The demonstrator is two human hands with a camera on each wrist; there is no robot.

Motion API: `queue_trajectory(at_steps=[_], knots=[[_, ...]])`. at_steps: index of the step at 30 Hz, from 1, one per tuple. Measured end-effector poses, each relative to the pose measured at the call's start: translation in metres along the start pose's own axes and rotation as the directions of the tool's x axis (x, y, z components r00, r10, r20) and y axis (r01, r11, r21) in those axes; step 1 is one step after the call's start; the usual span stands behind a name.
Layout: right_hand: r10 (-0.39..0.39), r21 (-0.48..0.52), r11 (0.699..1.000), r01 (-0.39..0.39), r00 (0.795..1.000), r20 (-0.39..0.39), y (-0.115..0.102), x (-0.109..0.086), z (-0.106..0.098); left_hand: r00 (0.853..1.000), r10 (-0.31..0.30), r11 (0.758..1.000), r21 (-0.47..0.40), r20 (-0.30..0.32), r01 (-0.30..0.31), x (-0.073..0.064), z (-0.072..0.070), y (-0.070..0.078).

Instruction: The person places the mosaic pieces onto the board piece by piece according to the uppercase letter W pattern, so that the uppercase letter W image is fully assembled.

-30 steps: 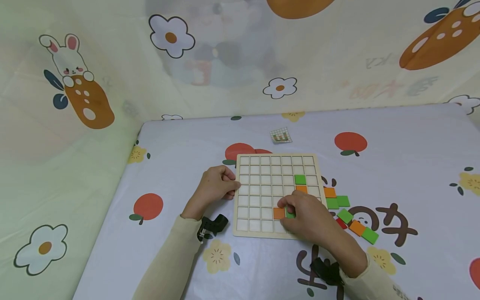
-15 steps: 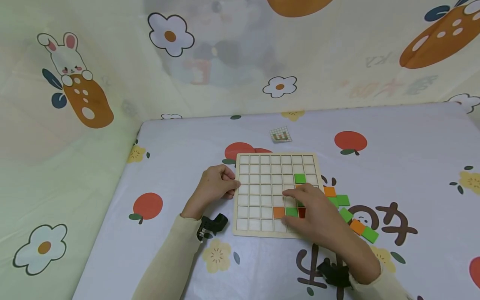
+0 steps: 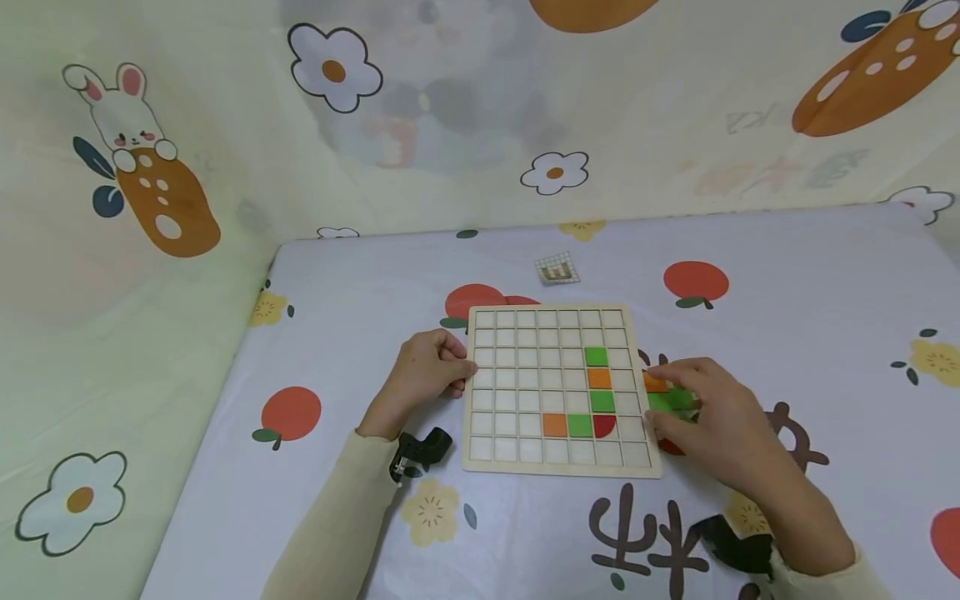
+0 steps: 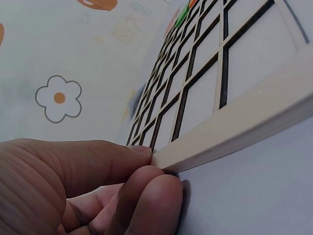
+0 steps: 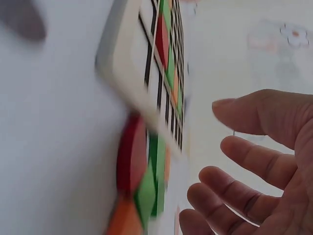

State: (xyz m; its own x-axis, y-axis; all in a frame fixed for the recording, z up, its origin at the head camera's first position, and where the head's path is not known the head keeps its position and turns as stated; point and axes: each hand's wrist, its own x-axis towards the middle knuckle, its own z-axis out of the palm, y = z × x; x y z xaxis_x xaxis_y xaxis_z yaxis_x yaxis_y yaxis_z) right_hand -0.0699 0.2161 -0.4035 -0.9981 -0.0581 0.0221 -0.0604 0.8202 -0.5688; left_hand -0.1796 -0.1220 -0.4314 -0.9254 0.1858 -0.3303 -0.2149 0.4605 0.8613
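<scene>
Grid board [image 3: 510, 380] shows all corners only in head view.

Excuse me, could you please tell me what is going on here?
A person is working at a wooden grid board. Their left hand pinches the board's left edge. Their right hand, open and holding nothing, is by the loose tiles at the board's right side. Six set tiles sit in its squares: three green, two orange and one red. A small grid-printed card lies beyond the board.
</scene>
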Motion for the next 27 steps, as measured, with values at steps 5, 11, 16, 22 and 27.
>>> queue_trajectory(at_steps=[5, 11, 16, 22, 27], knots=[[0.035, -0.008, 0.999, -0.035, 0.999, -0.013, 0.024, 0.000, -0.009, 1.000, 0.005, 1.000, 0.013, -0.005, -0.005, 0.000, -0.001, -0.002], [0.077, -0.003, 0.997, -0.077, 0.997, 0.026, 0.041, 0.003, -0.011, 1.000, 0.001, 1.000, 0.004, -0.004, 0.000, -0.001, -0.002, -0.001], [0.101, 0.009, 0.995, -0.102, 0.992, 0.076, 0.045, 0.007, -0.010, 1.000, -0.008, 1.000, -0.010, 0.000, 0.008, -0.002, -0.002, 0.000], [0.153, 0.008, 0.988, -0.156, 0.978, 0.140, 0.047, 0.011, -0.012, 1.000, -0.008, 1.000, -0.024, 0.004, 0.008, -0.001, -0.001, 0.000], [0.191, 0.010, 0.981, -0.196, 0.967, 0.171, 0.046, 0.013, -0.014, 1.000, 0.002, 1.000, -0.017, 0.002, -0.002, -0.001, 0.000, 0.001]])
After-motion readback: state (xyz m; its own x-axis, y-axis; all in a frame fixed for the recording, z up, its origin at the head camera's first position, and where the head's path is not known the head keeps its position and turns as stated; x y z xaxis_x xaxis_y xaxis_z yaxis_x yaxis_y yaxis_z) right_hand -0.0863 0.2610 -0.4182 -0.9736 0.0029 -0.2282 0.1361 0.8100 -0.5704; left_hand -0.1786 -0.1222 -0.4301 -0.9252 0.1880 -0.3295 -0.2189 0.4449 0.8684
